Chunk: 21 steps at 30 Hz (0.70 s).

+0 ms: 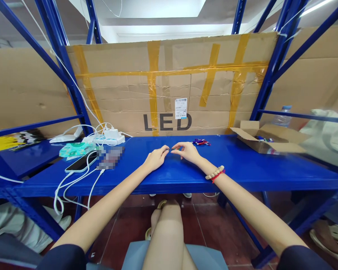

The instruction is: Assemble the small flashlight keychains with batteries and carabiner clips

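Above the middle of the blue tabletop (pixel 157 178), my left hand (pixel 156 158) is closed, thumb and fingers pinched around something small and dark that I cannot make out. Facing it, a short gap away, my right hand (pixel 188 152) has its thumb and index finger drawn together in a pinch. A tiny bit of colour shows at those fingers, too small to name. Just beyond my right hand lies a small pile of blue and red pieces (pixel 202 142), perhaps pens or pen parts. Beaded and red bracelets circle my right wrist.
An open cardboard box (pixel 278 144) with blue pieces inside stands at right, near a plastic bottle (pixel 282 118). On the left are a phone (pixel 81 162), white cables, a power strip (pixel 109 140) and a teal packet (pixel 76 149). Taped cardboard (pixel 124 97) walls the back between blue posts.
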Each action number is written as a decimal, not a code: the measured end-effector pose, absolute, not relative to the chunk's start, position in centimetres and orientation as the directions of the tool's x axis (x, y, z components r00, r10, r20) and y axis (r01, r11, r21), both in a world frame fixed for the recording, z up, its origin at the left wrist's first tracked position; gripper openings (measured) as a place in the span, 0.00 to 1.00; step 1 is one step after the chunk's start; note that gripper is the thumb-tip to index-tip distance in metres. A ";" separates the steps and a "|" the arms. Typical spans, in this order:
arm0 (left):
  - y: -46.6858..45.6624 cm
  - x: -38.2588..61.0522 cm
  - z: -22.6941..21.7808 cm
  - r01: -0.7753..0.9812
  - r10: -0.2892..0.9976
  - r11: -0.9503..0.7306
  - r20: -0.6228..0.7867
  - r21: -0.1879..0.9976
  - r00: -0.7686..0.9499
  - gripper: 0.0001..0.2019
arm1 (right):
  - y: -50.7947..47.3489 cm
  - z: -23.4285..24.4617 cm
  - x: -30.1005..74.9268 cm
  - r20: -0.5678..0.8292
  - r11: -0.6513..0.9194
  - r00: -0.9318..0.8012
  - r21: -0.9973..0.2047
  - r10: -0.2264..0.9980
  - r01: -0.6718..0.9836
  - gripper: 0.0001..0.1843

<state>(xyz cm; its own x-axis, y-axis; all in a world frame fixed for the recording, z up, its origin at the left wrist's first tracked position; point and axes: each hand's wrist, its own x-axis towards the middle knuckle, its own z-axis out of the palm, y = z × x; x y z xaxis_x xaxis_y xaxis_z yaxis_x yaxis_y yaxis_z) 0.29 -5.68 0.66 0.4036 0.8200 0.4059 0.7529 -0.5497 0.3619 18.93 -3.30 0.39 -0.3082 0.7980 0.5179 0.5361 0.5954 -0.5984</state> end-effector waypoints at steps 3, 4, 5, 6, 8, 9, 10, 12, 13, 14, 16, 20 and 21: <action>-5.6 0.3 0.6 0.769 0.831 -0.528 0.404 0.361 0.381 0.13 | -3.2 0.4 19.1 0.602 0.651 -0.299 -0.532 0.740 0.542 0.16; -5.6 0.3 0.6 0.767 0.830 -0.530 0.404 0.360 0.384 0.13 | -3.2 0.4 19.1 0.618 0.672 -0.314 -0.513 0.721 0.534 0.16; -5.5 0.3 0.5 0.763 0.827 -0.536 0.405 0.360 0.390 0.13 | -3.2 0.3 19.1 0.626 0.688 -0.330 -0.497 0.706 0.529 0.15; -5.5 0.3 0.5 0.759 0.824 -0.543 0.405 0.360 0.397 0.13 | -3.2 0.3 19.1 0.629 0.699 -0.347 -0.482 0.696 0.528 0.14; -5.5 0.3 0.5 0.751 0.818 -0.555 0.397 0.357 0.416 0.13 | -3.3 0.2 19.1 0.623 0.709 -0.375 -0.458 0.686 0.536 0.13; -5.5 0.3 0.5 0.751 0.817 -0.558 0.389 0.351 0.426 0.13 | -3.3 0.2 19.0 0.621 0.709 -0.381 -0.451 0.685 0.542 0.12; -5.5 0.2 0.5 0.756 0.818 -0.559 0.379 0.342 0.433 0.13 | -3.4 0.2 19.0 0.621 0.709 -0.382 -0.446 0.685 0.546 0.12; -5.6 0.2 0.6 0.767 0.818 -0.558 0.365 0.315 0.445 0.13 | -3.5 0.3 18.9 0.623 0.709 -0.382 -0.438 0.683 0.553 0.11; -5.6 0.2 0.7 0.774 0.817 -0.558 0.361 0.299 0.450 0.13 | -3.5 0.3 18.8 0.622 0.708 -0.383 -0.433 0.683 0.559 0.11; -5.7 0.2 0.7 0.775 0.814 -0.562 0.359 0.287 0.457 0.13 | -3.5 0.4 18.8 0.622 0.705 -0.382 -0.427 0.684 0.567 0.11; -5.7 0.2 0.8 0.784 0.808 -0.567 0.354 0.254 0.470 0.13 | -3.5 0.4 18.8 0.622 0.697 -0.377 -0.413 0.686 0.587 0.10; -5.8 0.3 1.0 0.803 0.810 -0.561 0.336 0.201 0.482 0.13 | -3.4 0.3 19.0 0.646 0.697 -0.359 -0.393 0.674 0.600 0.09; -5.8 0.3 1.0 0.810 0.815 -0.553 0.327 0.192 0.478 0.13 | -3.4 0.3 19.0 0.649 0.698 -0.359 -0.389 0.670 0.601 0.09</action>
